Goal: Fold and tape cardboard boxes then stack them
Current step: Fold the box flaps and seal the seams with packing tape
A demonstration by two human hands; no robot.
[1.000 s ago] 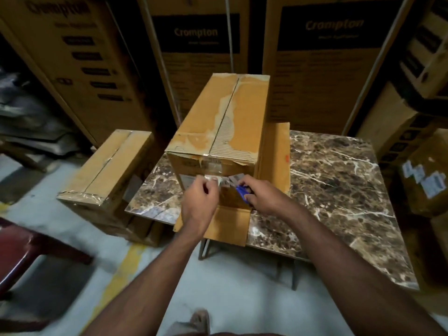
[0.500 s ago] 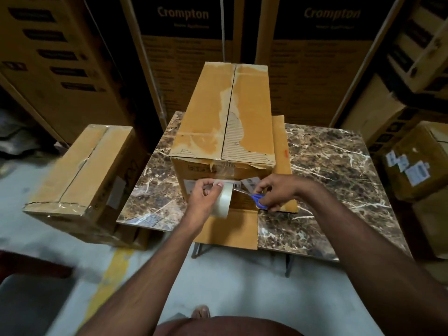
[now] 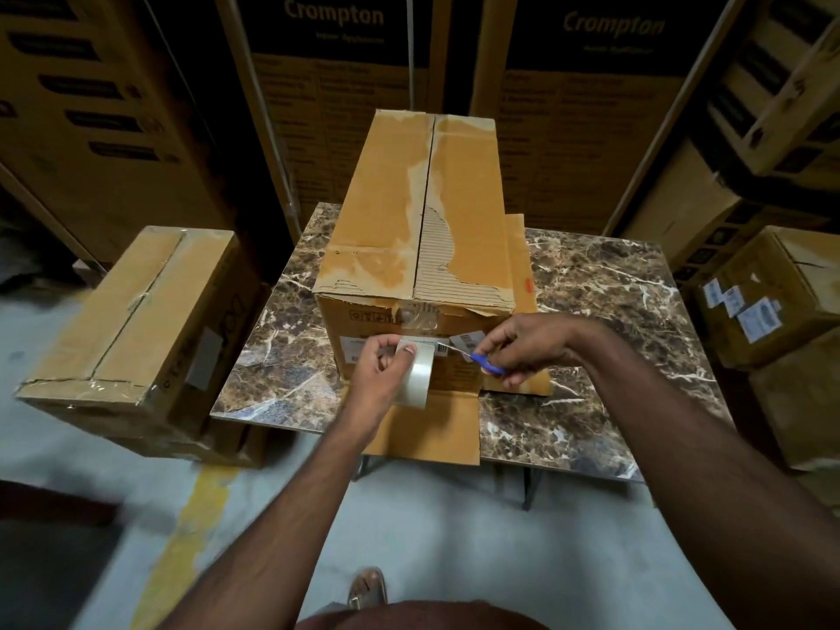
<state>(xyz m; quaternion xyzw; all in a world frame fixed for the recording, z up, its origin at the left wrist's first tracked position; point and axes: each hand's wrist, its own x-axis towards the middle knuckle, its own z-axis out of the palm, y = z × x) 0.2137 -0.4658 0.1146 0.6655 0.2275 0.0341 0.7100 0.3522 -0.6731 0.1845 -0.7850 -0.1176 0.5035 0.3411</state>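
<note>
Up close — left hand (image 3: 379, 370) around glossy tape roll (image 3: 417, 375), right hand (image 3: 522, 345) pinching blue-handled scissors (image 3: 482, 360) — before torn corrugated box (image 3: 418, 238)

Both forearms reach toward twelve o'clock; left hand (image 3: 381, 374) curls around something, right hand (image 3: 522, 345) pinches near one o'clock.

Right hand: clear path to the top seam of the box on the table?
Probably not freely: the right hand grips blue-handled scissors at the box front. Nothing lies on the top seam.
</note>
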